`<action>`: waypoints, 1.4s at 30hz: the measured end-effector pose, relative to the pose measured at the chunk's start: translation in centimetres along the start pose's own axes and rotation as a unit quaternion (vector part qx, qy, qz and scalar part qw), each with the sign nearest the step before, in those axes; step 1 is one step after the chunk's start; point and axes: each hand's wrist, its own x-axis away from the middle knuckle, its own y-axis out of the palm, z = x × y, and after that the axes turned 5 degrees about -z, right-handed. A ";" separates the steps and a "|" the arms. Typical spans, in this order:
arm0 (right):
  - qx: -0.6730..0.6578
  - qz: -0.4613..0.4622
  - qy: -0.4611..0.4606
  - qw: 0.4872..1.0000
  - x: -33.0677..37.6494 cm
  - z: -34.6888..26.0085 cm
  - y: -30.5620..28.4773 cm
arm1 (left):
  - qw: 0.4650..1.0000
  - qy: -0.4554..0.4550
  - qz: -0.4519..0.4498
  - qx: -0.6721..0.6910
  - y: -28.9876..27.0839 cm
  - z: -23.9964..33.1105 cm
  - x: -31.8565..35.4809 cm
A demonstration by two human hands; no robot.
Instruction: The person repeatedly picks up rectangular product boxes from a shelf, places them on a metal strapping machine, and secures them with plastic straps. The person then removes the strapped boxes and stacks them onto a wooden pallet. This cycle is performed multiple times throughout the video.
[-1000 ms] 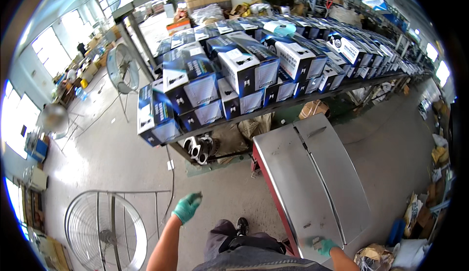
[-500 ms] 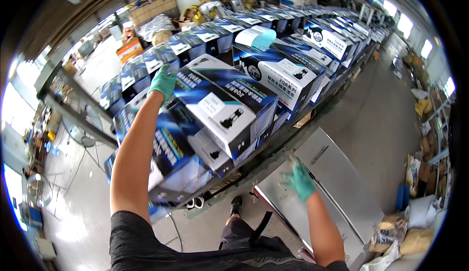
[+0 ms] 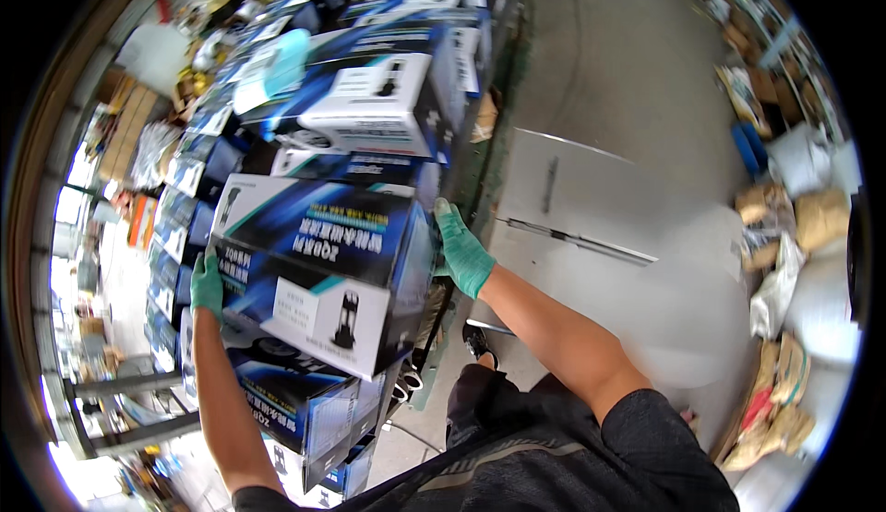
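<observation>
A blue, black and white cardboard carton [image 3: 318, 267], printed with a picture of a black device, sits tilted on top of the stack, between my two green-gloved hands. My left hand [image 3: 209, 283] presses against its left side, fingers upward along the edge. My right hand [image 3: 463, 248] is at its right side, with the fingertips at the far end of that side. Below it lies another blue carton [image 3: 277, 397]. Just beyond stands a similar carton [image 3: 369, 111] with a curled pale blue sheet [image 3: 281, 74] on top.
Rows of similar cartons [image 3: 198, 166] run along the left and far side. A grey metal cabinet or panel [image 3: 572, 180] lies to my right on the concrete floor [image 3: 618, 60]. Bags and sacks [image 3: 821, 221] line the right side. A metal frame [image 3: 120, 392] stands at left.
My right hand has come from over the metal panel to the carton's right side. My left hand has shifted along its left side. The view has turned to the right.
</observation>
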 end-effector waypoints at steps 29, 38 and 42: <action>0.302 0.341 -0.120 0.882 38.6 11.0 -43.1 | 0.801 0.077 -0.534 0.262 51.1 37.6 47.2; -0.014 0.202 -0.165 0.965 30.4 0.4 -37.7 | 0.651 -0.037 -0.672 0.352 37.3 20.1 54.3; 0.040 0.237 -0.162 0.957 27.0 2.4 -33.7 | 0.639 -0.066 -0.651 0.404 34.8 18.3 49.9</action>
